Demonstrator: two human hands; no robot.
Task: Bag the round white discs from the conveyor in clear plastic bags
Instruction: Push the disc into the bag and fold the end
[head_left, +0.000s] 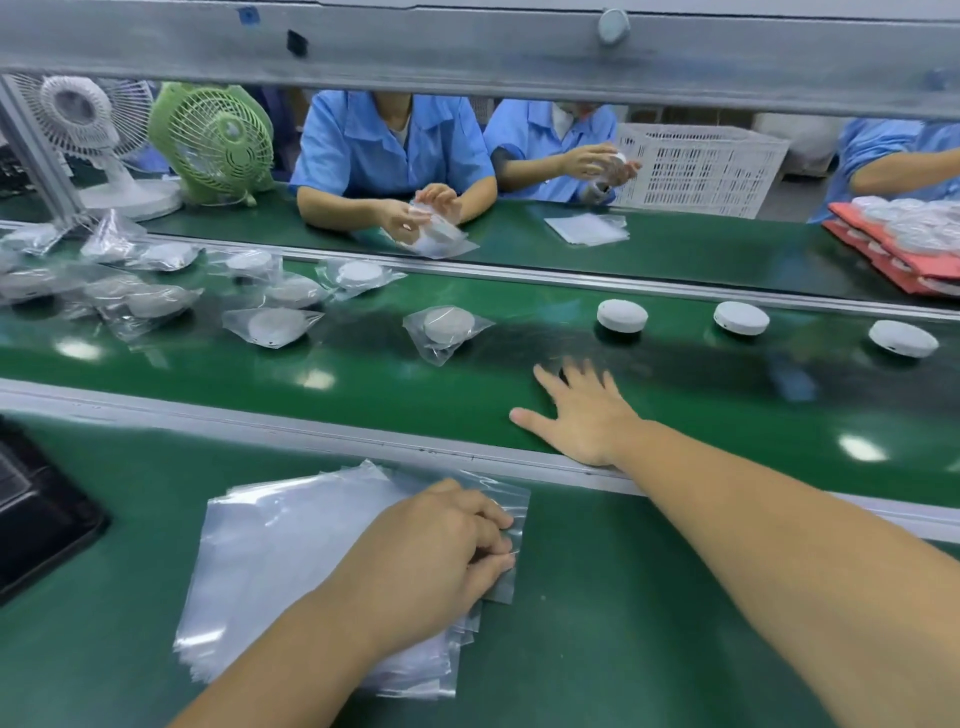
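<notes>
Three bare round white discs lie on the green conveyor (363, 395) at the right: the nearest disc (622, 315), a second disc (741, 318) and a third disc (903, 338). My right hand (582, 415) stretches over the belt with fingers spread, a short way in front of the nearest disc and holding nothing. My left hand (441, 551) lies on a stack of clear plastic bags (280, 561) on the near table, its curled fingers pinching the edge of the top bag. Several bagged discs (444, 327) lie on the belt to the left.
Across the belt, people in blue shirts (389, 150) bag discs. Two desk fans (213, 140) stand at the far left, a white crate (696, 166) at the back right, red trays of bagged discs (893, 244) at far right. A black tray (36, 509) sits at my left.
</notes>
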